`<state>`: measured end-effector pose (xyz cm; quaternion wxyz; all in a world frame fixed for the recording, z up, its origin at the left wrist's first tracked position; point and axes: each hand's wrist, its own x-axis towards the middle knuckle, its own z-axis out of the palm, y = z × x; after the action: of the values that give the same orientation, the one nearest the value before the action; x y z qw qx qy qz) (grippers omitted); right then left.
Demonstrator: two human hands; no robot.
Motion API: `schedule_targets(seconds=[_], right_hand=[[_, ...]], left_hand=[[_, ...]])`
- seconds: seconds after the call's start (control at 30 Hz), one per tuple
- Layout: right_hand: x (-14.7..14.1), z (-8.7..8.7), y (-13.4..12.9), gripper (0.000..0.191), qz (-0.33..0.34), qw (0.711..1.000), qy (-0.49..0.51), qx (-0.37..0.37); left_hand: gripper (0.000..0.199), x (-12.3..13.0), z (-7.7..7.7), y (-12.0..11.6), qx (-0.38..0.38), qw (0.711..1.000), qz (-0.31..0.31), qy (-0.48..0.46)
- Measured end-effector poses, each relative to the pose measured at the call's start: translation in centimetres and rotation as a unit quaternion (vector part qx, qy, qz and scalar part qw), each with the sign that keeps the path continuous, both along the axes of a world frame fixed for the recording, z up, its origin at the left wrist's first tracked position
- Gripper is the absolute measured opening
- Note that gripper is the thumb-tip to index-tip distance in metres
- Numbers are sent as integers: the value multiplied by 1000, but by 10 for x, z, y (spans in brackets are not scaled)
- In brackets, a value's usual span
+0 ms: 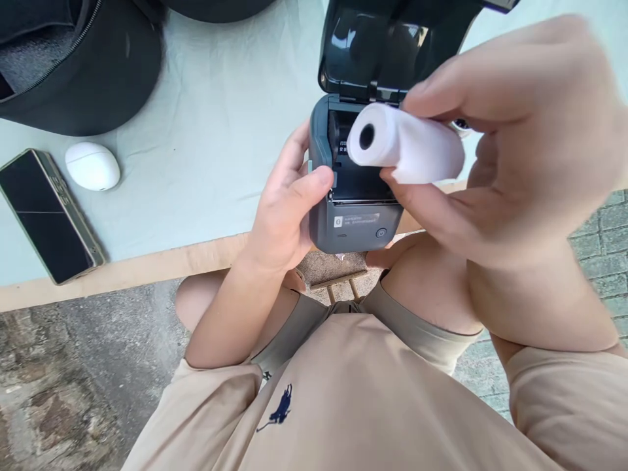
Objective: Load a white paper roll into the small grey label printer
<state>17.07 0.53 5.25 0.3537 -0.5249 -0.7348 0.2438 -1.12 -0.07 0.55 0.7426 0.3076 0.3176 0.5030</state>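
A dark grey portable label printer (321,226) is tilted up at the table edge, its black lid (387,46) swung fully back. My left hand (289,203) grips the printer's left side, thumb on the front rim by the paper bay. Pinched between the thumb and fingers of my right hand (515,137) is a white paper roll (422,147) with a dark core hole facing left. The roll is held above the bay and hides its right part. A short loose flap of paper hangs from the roll. I cannot tell whether it touches the printer.
On the pale green tabletop (210,163) lie a dark smartphone (52,212) and a white earbud case (92,166), both at left. A black zippered bag (112,72) stands at the upper left. The table's wooden edge (161,261) runs above my lap.
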Motion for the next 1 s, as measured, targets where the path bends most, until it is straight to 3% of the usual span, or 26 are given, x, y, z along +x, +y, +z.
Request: schedule_targets(seconds=[0.07,0.13,0.27,0.43,0.53,0.7,0.87,1.0], right_hand=[[1,2,1,9,45,993,-28,110],[2,0,3,11,72,980,-72,169],[2,-6,7,14,65,980,-130,138],[0,-13,2,13,44,966,-132,218],[-4,-19,-3,6,79,960,-103,249],[0,-21,-1,8,141,959,-42,242],[6,-16,3,6,76,971,-78,213],[4,-17,-2,14,75,972,-126,183]], left_hand=[[28,0,1,0,-14,1000,3,20],[36,-1,2,0,-23,999,-2,38],[41,-1,3,0,-20,999,0,39],[27,1,3,-1,-5,1000,-4,2],[27,1,1,-1,4,1000,15,24],[55,1,1,-1,-7,997,28,67],[70,-3,-10,3,28,996,17,81],[63,-6,-19,7,66,995,8,68]])
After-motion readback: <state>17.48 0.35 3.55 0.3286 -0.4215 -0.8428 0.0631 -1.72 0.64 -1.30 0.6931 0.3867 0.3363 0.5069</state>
